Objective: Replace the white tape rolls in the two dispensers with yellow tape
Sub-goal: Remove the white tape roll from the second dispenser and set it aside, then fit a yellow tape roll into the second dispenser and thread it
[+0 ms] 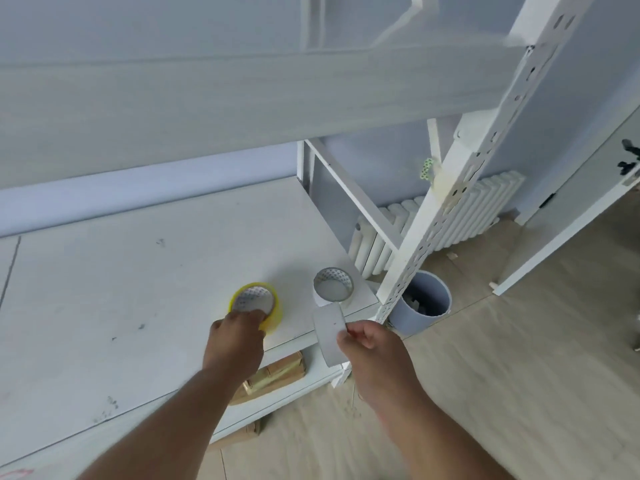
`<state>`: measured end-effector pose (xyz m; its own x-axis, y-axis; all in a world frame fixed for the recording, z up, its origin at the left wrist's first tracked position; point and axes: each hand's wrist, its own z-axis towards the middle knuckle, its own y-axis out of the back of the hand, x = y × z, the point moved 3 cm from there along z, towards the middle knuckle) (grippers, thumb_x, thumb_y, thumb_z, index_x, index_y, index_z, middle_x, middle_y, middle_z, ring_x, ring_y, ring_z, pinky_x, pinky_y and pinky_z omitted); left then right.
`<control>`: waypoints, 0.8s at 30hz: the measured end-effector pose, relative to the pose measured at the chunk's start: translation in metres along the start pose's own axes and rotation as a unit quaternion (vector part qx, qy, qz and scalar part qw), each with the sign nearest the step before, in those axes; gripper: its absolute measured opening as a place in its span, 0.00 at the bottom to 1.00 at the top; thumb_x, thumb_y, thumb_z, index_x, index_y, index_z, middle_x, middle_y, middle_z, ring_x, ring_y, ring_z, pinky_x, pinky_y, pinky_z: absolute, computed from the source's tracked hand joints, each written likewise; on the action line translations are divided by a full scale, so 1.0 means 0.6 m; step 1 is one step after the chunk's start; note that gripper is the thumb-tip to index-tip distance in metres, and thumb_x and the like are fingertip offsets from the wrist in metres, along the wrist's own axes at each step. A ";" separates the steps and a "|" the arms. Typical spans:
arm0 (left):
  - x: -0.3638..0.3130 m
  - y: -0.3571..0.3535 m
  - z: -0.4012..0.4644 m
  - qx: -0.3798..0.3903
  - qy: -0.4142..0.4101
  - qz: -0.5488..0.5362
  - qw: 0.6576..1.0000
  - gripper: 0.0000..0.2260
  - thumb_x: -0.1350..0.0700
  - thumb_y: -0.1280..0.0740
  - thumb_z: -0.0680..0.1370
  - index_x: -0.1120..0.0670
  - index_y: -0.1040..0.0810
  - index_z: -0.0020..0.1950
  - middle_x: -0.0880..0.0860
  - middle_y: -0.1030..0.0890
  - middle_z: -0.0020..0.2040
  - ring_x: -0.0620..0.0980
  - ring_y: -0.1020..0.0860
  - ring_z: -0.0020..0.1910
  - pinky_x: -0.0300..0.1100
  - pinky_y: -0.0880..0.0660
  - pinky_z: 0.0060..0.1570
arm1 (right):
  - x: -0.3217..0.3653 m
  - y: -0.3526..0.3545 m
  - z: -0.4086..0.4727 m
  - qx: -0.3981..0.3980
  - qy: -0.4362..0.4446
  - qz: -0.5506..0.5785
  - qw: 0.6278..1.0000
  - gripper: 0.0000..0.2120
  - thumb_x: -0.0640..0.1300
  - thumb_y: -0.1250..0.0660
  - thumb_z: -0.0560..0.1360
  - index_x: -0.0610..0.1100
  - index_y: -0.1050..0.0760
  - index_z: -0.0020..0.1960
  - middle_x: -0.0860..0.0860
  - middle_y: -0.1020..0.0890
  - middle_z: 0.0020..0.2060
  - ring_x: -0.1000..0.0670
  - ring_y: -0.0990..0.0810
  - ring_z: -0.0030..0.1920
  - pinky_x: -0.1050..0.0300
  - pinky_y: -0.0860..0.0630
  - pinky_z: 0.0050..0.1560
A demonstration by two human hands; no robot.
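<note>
A yellow tape roll (273,303) lies flat on the white shelf board (138,289) near its front right corner. My left hand (239,336) grips its near rim with the fingertips. To its right stands a white tape roll (333,289), close to the shelf's corner. My right hand (367,344) pinches a grey-white strip of tape (329,337) that hangs curved just in front of the white roll; whether the strip is still joined to that roll is unclear. No dispenser shows in view.
A perforated white shelf upright (446,209) rises right of the rolls. A grey bin (424,303) with scraps stands on the wood floor behind it, and a white radiator (460,220) lines the wall. Brown packages (277,372) lie on the lower shelf. An upper shelf board (207,109) overhangs.
</note>
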<state>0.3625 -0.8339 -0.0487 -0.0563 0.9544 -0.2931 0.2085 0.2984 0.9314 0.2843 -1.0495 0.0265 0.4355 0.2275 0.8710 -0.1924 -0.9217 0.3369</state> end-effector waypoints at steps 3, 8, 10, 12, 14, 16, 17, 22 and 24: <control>0.004 0.012 -0.014 -0.018 0.083 -0.191 0.978 0.07 0.53 0.35 0.82 0.48 0.20 0.59 0.53 0.17 0.46 0.59 0.19 0.45 0.45 0.27 0.42 | 0.010 -0.023 0.032 0.016 0.023 -0.034 0.999 0.05 0.45 0.30 0.79 0.48 0.16 0.52 0.56 0.14 0.43 0.56 0.18 0.42 0.60 0.27 0.42; -0.001 0.058 -0.068 -0.056 0.178 -0.428 0.884 0.04 0.57 0.33 0.81 0.53 0.18 0.51 0.49 0.20 0.39 0.51 0.26 0.37 0.44 0.31 0.37 | 0.024 -0.074 0.082 0.088 0.130 -0.183 0.970 0.06 0.48 0.34 0.80 0.49 0.19 0.52 0.55 0.16 0.44 0.51 0.19 0.48 0.55 0.23 0.50; -0.003 0.070 -0.089 -0.067 0.201 -0.491 0.845 0.06 0.58 0.32 0.82 0.49 0.16 0.53 0.47 0.17 0.40 0.48 0.24 0.38 0.42 0.28 0.39 | 0.022 -0.098 0.099 0.112 0.195 -0.256 0.940 0.06 0.47 0.35 0.81 0.48 0.21 0.47 0.54 0.18 0.41 0.49 0.21 0.43 0.53 0.25 0.44; 0.002 0.075 -0.105 -0.081 0.221 -0.538 0.810 0.06 0.58 0.30 0.82 0.48 0.16 0.54 0.45 0.14 0.41 0.47 0.20 0.42 0.42 0.26 0.43 | 0.017 -0.124 0.112 0.125 0.268 -0.324 0.899 0.06 0.45 0.36 0.81 0.48 0.23 0.45 0.53 0.19 0.41 0.47 0.23 0.44 0.52 0.29 0.41; 0.009 0.074 -0.116 -0.092 0.235 -0.563 0.787 0.06 0.58 0.30 0.82 0.48 0.15 0.54 0.45 0.11 0.44 0.49 0.15 0.51 0.45 0.21 0.55 | 0.008 -0.148 0.123 0.140 0.324 -0.385 0.853 0.06 0.43 0.37 0.80 0.46 0.22 0.47 0.50 0.17 0.44 0.45 0.21 0.48 0.51 0.27 0.43; 0.014 0.072 -0.127 -0.101 0.244 -0.569 0.779 0.07 0.57 0.30 0.82 0.48 0.14 0.55 0.45 0.10 0.48 0.52 0.15 0.57 0.52 0.22 0.65 | 0.002 -0.168 0.132 0.153 0.361 -0.439 0.808 0.06 0.39 0.36 0.78 0.46 0.21 0.49 0.49 0.16 0.46 0.44 0.20 0.52 0.51 0.25 0.45; 0.015 0.071 -0.132 -0.106 0.245 -0.571 0.776 0.07 0.57 0.31 0.83 0.48 0.14 0.56 0.46 0.10 0.49 0.53 0.15 0.59 0.54 0.23 0.67 | 0.000 -0.175 0.135 0.155 0.375 -0.456 0.792 0.08 0.38 0.36 0.77 0.46 0.20 0.51 0.48 0.16 0.48 0.43 0.20 0.54 0.51 0.25 0.48; 0.004 0.077 -0.159 -0.122 0.239 -0.584 0.766 0.08 0.58 0.33 0.84 0.49 0.15 0.58 0.51 0.11 0.53 0.58 0.17 0.63 0.53 0.23 0.67 | -0.010 -0.190 0.147 0.181 0.383 -0.511 0.748 0.12 0.32 0.36 0.74 0.41 0.20 0.53 0.45 0.16 0.52 0.42 0.21 0.58 0.52 0.24 0.54; -0.002 0.079 -0.164 -0.124 0.236 -0.586 0.765 0.08 0.57 0.33 0.84 0.49 0.15 0.59 0.51 0.11 0.54 0.59 0.18 0.63 0.54 0.23 0.68 | -0.018 -0.189 0.153 0.191 0.380 -0.522 0.740 0.11 0.31 0.36 0.74 0.41 0.20 0.52 0.46 0.16 0.51 0.43 0.22 0.58 0.53 0.25 0.53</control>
<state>0.2765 -0.8201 0.0171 -0.4221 -0.0899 -0.9021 -0.4430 0.8886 0.1188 0.3821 -0.9765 -0.0539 -0.4755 0.8553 0.2059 0.2253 -0.1078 0.9683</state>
